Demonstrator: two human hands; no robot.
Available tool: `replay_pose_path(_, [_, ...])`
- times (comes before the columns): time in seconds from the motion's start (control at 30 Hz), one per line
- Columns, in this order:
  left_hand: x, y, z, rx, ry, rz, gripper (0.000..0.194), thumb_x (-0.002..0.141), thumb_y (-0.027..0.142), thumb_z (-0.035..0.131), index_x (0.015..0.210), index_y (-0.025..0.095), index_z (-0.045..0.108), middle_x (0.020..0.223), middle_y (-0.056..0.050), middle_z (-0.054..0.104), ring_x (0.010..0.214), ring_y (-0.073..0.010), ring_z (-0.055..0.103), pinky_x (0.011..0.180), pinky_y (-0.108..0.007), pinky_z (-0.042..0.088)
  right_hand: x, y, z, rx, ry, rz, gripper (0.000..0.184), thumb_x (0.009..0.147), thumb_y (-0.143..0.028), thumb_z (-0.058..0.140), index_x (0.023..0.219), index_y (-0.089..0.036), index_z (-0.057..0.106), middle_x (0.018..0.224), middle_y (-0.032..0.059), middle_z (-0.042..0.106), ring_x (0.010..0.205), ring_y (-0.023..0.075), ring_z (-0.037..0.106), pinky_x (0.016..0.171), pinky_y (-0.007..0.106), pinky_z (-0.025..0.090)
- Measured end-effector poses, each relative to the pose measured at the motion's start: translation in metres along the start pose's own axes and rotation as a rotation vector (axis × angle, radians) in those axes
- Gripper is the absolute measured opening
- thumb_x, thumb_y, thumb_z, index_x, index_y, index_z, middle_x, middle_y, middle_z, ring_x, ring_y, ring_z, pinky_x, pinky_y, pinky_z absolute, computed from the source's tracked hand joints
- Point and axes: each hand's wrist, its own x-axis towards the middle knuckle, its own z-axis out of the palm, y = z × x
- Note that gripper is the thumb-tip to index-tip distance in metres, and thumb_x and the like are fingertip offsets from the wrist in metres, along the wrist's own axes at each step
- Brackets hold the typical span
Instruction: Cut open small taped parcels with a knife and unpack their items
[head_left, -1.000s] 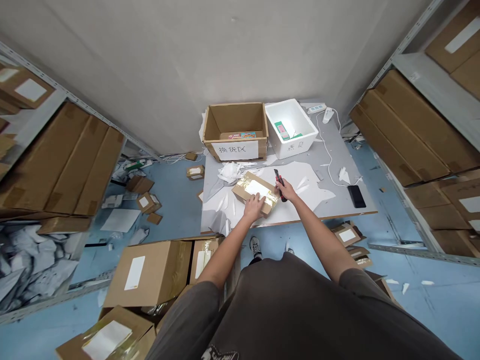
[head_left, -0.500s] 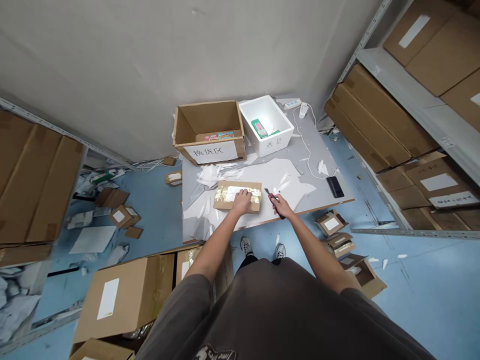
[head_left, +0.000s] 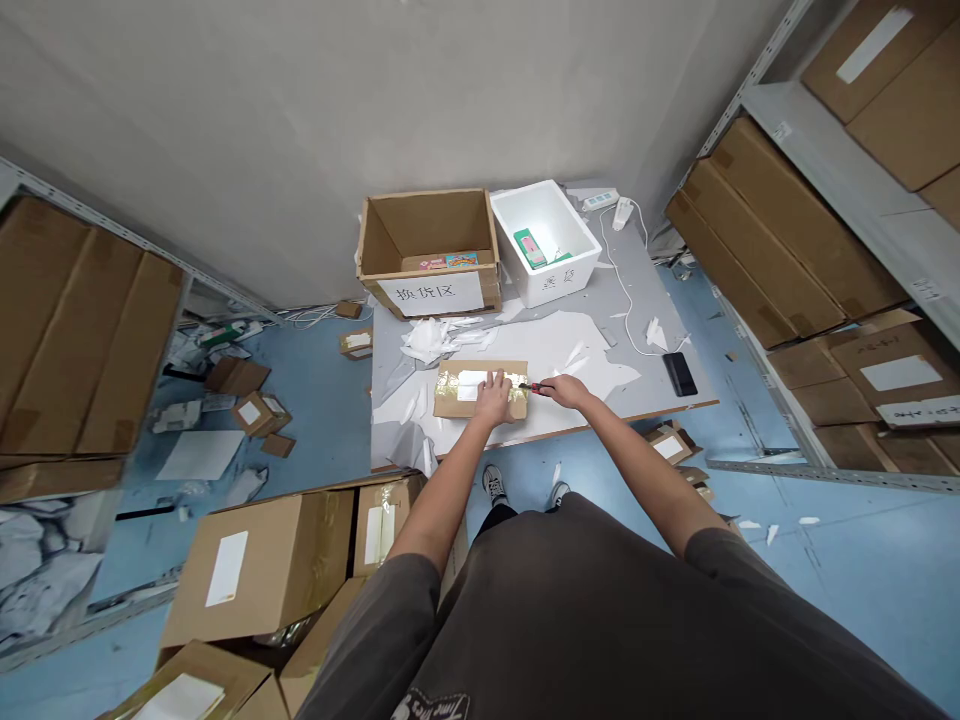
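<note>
On the table lies a small cardboard box (head_left: 450,400), closed with shiny yellowish tape and bearing a white label (head_left: 470,385). My left hand (head_left: 493,398) rests on its top near the label, fingers spread against the surface. Just right of the box, my right hand (head_left: 568,391) is closed around a red and black utility knife (head_left: 536,388). The knife lies level, pointing left, its tip at the taped right end of the box. Whether the blade has gone into the tape is too small to tell.
Behind stand a labelled open carton (head_left: 427,292) and a white foam box (head_left: 559,285), each with small packets inside. Crumpled white scraps (head_left: 435,340), a phone (head_left: 679,374) and a power strip (head_left: 600,200) share the table. Cartons (head_left: 247,570) and shelving (head_left: 840,150) flank it.
My right hand has turned the knife from slanting upward to level and brought its tip left to the box end. My left hand stays on the box. The view has shifted slightly.
</note>
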Motion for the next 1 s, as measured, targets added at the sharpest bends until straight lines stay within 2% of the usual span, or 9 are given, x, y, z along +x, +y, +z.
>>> replay_pose_path(0.17, [0.003,-0.002,0.0,-0.023,0.004,0.015,0.112,0.06,0.041,0.104,0.154,0.021,0.047,0.178,-0.025,0.024,0.164,-0.0502,0.021,0.126,-0.059,0.033,-0.004,0.003,0.0,0.079,-0.097,0.054,0.036,0.102,-0.053,0.058,0.083,-0.025,0.072,0.063,-0.0009,0.063,0.057,0.017,0.059,0.06,0.027,0.037])
replay_pose_path(0.3, [-0.001,-0.003,-0.002,-0.037,0.021,0.038,0.109,0.061,0.039,0.103,0.153,0.022,0.047,0.178,-0.024,0.026,0.165,-0.0496,0.021,0.126,-0.058,0.034,-0.012,0.008,0.006,0.171,-0.14,0.07,0.036,0.103,-0.052,0.052,0.09,-0.025,0.072,0.06,-0.0048,0.06,0.046,0.0138,0.055,0.058,0.026,0.041])
replay_pose_path(0.4, [-0.005,-0.003,-0.004,-0.038,0.024,0.048,0.104,0.061,0.038,0.103,0.149,0.02,0.05,0.177,-0.025,0.027,0.164,-0.0496,0.023,0.125,-0.057,0.035,-0.015,0.01,0.009,0.225,-0.151,0.067,0.033,0.103,-0.047,0.048,0.097,-0.025,0.073,0.059,-0.0056,0.059,0.044,0.0143,0.056,0.057,0.026,0.043])
replay_pose_path(0.57, [-0.007,-0.005,-0.005,-0.04,0.038,0.066,0.101,0.062,0.037,0.102,0.147,0.022,0.051,0.175,-0.024,0.029,0.163,-0.0493,0.024,0.124,-0.058,0.035,-0.013,0.008,0.011,0.248,-0.129,0.059,0.033,0.101,-0.045,0.05,0.091,-0.024,0.073,0.057,-0.0052,0.059,0.043,0.0139,0.055,0.056,0.026,0.044])
replay_pose_path(0.8, [-0.01,-0.009,-0.002,-0.005,0.042,0.092,0.097,0.067,0.04,0.097,0.15,0.026,0.048,0.177,-0.022,0.029,0.164,-0.0483,0.022,0.124,-0.06,0.033,-0.004,0.012,0.015,0.367,-0.158,0.121,0.034,0.095,-0.05,0.061,0.101,-0.023,0.081,0.054,-0.0048,0.058,0.042,0.0147,0.052,0.052,0.027,0.044])
replay_pose_path(0.93, [-0.012,-0.008,-0.001,0.01,0.04,0.101,0.096,0.068,0.039,0.097,0.149,0.024,0.049,0.177,-0.023,0.028,0.165,-0.0483,0.021,0.125,-0.058,0.032,-0.004,0.015,0.014,0.391,-0.167,0.112,0.034,0.095,-0.052,0.064,0.098,-0.024,0.082,0.054,-0.0029,0.058,0.044,0.0158,0.052,0.053,0.029,0.045])
replay_pose_path(1.0, [-0.013,-0.008,-0.001,0.013,0.038,0.101,0.096,0.068,0.04,0.097,0.149,0.021,0.049,0.177,-0.024,0.028,0.165,-0.0486,0.021,0.126,-0.057,0.031,-0.004,0.014,0.011,0.322,-0.165,0.086,0.034,0.097,-0.052,0.063,0.095,-0.025,0.082,0.056,-0.0015,0.06,0.048,0.0161,0.053,0.056,0.029,0.044])
